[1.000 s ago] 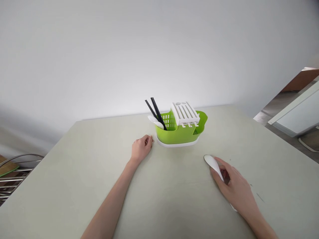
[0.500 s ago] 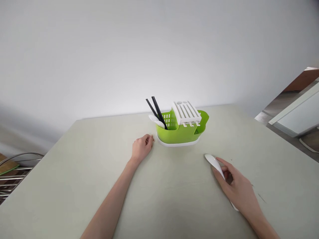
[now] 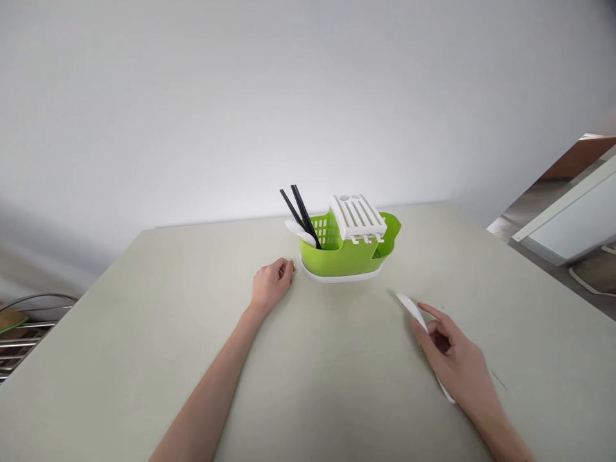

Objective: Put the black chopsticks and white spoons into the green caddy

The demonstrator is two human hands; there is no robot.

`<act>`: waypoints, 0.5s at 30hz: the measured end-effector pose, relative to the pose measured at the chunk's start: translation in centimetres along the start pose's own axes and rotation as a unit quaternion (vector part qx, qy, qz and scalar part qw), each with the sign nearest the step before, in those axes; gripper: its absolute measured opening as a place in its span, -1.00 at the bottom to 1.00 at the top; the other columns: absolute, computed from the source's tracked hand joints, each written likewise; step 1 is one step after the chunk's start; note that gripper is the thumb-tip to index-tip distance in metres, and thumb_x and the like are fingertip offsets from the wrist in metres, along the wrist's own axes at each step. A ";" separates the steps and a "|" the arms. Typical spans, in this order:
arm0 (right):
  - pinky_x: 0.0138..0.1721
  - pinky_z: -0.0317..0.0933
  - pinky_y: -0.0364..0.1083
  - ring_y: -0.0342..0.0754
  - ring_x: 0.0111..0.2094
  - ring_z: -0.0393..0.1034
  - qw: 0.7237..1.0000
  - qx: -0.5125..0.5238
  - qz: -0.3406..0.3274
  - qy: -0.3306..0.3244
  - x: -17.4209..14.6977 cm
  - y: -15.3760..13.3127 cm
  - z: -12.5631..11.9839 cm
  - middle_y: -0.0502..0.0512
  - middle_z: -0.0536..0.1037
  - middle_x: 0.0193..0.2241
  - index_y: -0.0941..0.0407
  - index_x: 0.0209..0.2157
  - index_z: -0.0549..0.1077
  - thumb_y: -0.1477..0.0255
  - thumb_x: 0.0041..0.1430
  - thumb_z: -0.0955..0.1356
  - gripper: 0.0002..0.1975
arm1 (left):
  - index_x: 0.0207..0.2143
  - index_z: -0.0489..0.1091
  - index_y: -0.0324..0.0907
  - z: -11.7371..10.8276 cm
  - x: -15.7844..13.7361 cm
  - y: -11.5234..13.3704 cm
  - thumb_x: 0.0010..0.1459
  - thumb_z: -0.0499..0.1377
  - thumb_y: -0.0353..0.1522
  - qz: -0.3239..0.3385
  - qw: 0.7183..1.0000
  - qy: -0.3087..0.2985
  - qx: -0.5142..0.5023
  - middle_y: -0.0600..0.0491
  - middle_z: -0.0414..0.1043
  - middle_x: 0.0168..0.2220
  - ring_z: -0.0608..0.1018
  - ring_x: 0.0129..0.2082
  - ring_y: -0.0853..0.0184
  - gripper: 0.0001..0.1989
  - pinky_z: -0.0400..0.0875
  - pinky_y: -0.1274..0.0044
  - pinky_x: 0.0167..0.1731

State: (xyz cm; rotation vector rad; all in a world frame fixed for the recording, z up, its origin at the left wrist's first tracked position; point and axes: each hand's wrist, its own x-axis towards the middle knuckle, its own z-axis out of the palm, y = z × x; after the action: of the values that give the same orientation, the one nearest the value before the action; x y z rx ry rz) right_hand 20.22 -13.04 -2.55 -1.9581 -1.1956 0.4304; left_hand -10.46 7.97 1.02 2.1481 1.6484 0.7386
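My right hand [image 3: 447, 353] pinches a white soup spoon [image 3: 410, 305] between thumb and fingers, to the right of the holder. The spoon's bowl points away from me; part of the handle is hidden behind the hand. My left hand [image 3: 272, 282] rests on the table, fingers curled in, just left of the holder's white base. The green utensil holder [image 3: 337, 264] has a white slotted top [image 3: 360, 219] with hooks. Black chopsticks [image 3: 302, 208] lean in its left compartment, together with white spoons [image 3: 308, 239] whose ends stick out over the left rim.
The holder stands on a pale table [image 3: 158, 308] in front of a plain wall [image 3: 231, 115]. Off the left edge is a metal rack [image 3: 29, 340] with a green-edged board [image 3: 12, 321]. White furniture [image 3: 568, 218] stands beyond the right edge.
The spoon in my right hand has turned slightly, so its bowl shows more edge-on. My left hand stays resting beside the holder. The whole view has shifted a little.
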 end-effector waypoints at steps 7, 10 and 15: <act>-0.44 0.26 -0.09 -0.05 -0.53 0.32 1.000 0.014 0.022 0.005 -0.1 -0.1 -0.1 -0.03 0.51 -0.49 0.02 0.11 0.49 -0.08 0.33 0.28 -0.44 | -0.36 0.50 -0.05 0.0 0.0 0.0 0.38 -0.02 -0.13 -0.002 1.000 0.000 0.002 0.09 0.60 -0.45 0.56 -0.44 0.26 -0.61 0.29 0.47 -0.34; -0.47 0.24 -0.09 -0.04 -0.53 0.33 0.999 0.023 0.035 -0.001 -0.3 -0.3 -0.2 -0.03 0.53 -0.48 0.02 0.13 0.48 -0.07 0.33 0.28 -0.43 | -0.36 0.50 -0.05 0.0 0.0 0.1 0.38 -0.02 -0.14 -0.001 1.000 0.000 0.000 0.10 0.59 -0.47 0.55 -0.45 0.26 -0.61 0.29 0.47 -0.34; -0.53 0.22 -0.10 -0.06 -0.57 0.28 0.997 0.057 0.047 -0.015 -0.4 -0.7 -0.4 -0.02 0.56 -0.48 0.05 0.13 0.47 -0.09 0.33 0.28 -0.42 | -0.38 0.49 -0.06 -0.1 0.0 0.2 0.37 -0.02 -0.15 0.000 1.000 -0.002 -0.007 0.09 0.58 -0.47 0.55 -0.46 0.26 -0.61 0.28 0.47 -0.34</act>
State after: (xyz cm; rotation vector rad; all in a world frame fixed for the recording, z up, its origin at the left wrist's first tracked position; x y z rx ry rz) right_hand 19.93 -13.39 -1.80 -1.9208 -1.0764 0.5672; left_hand -10.34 7.91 1.22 2.1393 1.6373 0.7432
